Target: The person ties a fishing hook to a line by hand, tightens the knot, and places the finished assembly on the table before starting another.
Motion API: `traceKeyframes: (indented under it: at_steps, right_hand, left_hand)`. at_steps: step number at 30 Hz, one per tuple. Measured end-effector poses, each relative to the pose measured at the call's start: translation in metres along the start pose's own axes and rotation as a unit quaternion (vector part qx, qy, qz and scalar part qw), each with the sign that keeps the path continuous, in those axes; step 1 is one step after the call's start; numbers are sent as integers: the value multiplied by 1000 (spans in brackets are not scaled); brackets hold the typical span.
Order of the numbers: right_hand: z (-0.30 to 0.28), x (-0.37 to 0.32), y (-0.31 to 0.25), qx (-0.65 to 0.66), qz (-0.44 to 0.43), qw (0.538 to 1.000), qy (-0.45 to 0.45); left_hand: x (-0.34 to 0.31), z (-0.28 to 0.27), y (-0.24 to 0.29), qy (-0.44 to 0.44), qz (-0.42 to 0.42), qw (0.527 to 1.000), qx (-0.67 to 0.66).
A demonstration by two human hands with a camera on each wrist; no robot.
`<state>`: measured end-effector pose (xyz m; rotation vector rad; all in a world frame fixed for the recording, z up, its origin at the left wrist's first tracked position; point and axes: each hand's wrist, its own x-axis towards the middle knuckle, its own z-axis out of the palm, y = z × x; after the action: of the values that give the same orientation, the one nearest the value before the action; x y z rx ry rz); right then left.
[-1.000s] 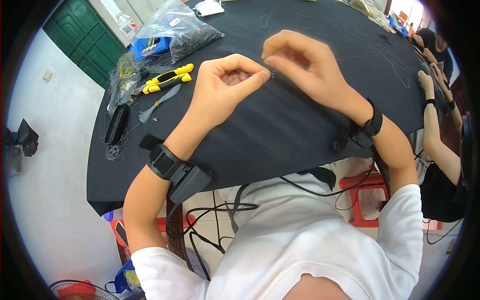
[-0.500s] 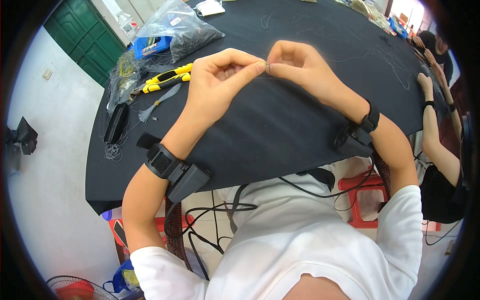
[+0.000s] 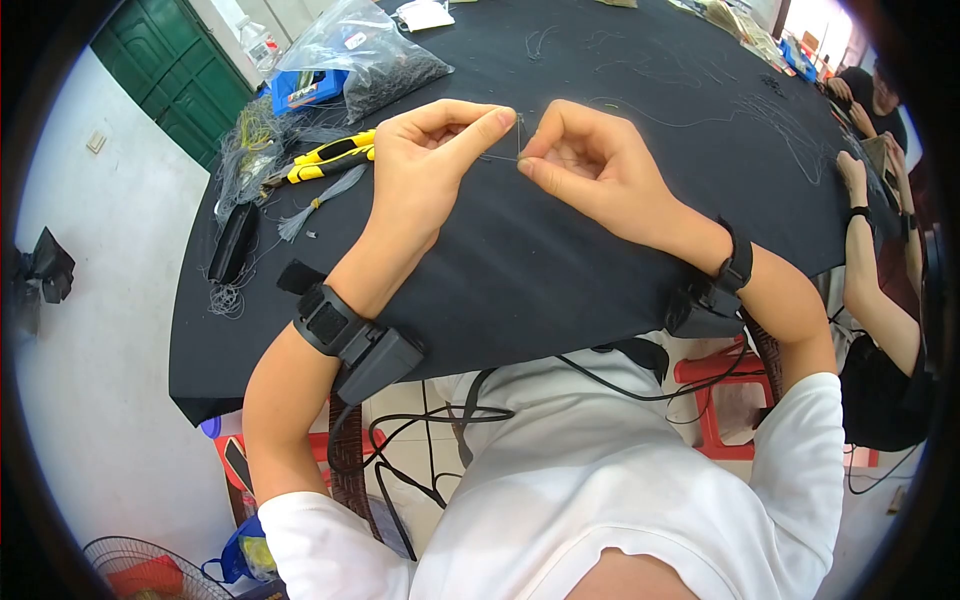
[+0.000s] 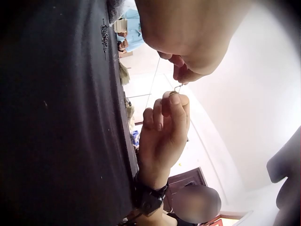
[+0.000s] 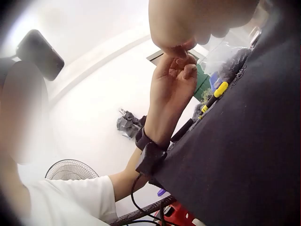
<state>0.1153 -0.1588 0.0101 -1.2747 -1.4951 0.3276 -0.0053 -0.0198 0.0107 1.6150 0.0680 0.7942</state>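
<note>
Both hands are raised over the black-covered table (image 3: pixel 480 270), their fingertips a short gap apart. My left hand (image 3: pixel 425 160) pinches a thin, clear nylon line (image 3: pixel 519 137) between thumb and forefinger. The line runs down to my right hand (image 3: pixel 600 170), whose thumb and forefinger pinch it lower. Between the fingertips in the left wrist view shows a small, thin bent piece (image 4: pixel 178 88); its kind is too small to tell. A bundle of grey line (image 3: pixel 320 204) tied with yellow lies left of the left hand, near yellow-and-black pliers (image 3: pixel 330 158).
A clear bag of dark small pieces (image 3: pixel 385 80) stands at the back left beside a blue box (image 3: pixel 308 90). Tangled line (image 3: pixel 245 160) and a black case (image 3: pixel 234 245) lie at the left edge. Loose strands (image 3: pixel 770 125) spread at right, where another person's arms (image 3: pixel 858 220) reach in.
The hands came together at the fingertips half a second ago and are now apart, left higher and right lower, with the thin line stretched between them.
</note>
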Motion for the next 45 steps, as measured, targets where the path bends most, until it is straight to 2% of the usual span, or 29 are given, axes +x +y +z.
traceKeyframes:
  at_steps: [8,15,21,23,26,30,33,36,40,45]
  right_hand:
    - [-12,7,-11,-137,-117,982,49]
    - [-26,16,-7,-143,-154,977,41]
    - [-28,17,-1,-132,-94,986,36]
    - [-31,16,-1,-136,-39,990,5]
    - [-32,18,5,-119,20,992,-17]
    - [-32,18,18,-31,74,995,-53]
    - [-24,17,22,35,68,996,-45]
    - [-20,13,20,66,121,987,-77]
    - [-11,8,22,77,74,992,-71]
    - [-2,3,15,30,41,997,-55]
  left_hand:
    - [1,5,-4,-20,29,999,17]
    - [-2,5,1,-112,16,990,82]
    - [-1,5,-1,-142,42,988,51]
    - [-1,7,-3,-140,61,988,31]
    - [0,1,-1,-153,47,985,69]
    - [0,1,0,-136,56,987,68]
    - [0,2,2,-111,48,992,45]
    - [0,2,0,-80,35,996,20]
    - [1,0,-2,-42,-7,999,-17]
    - [1,1,-4,-1,-63,995,-78]
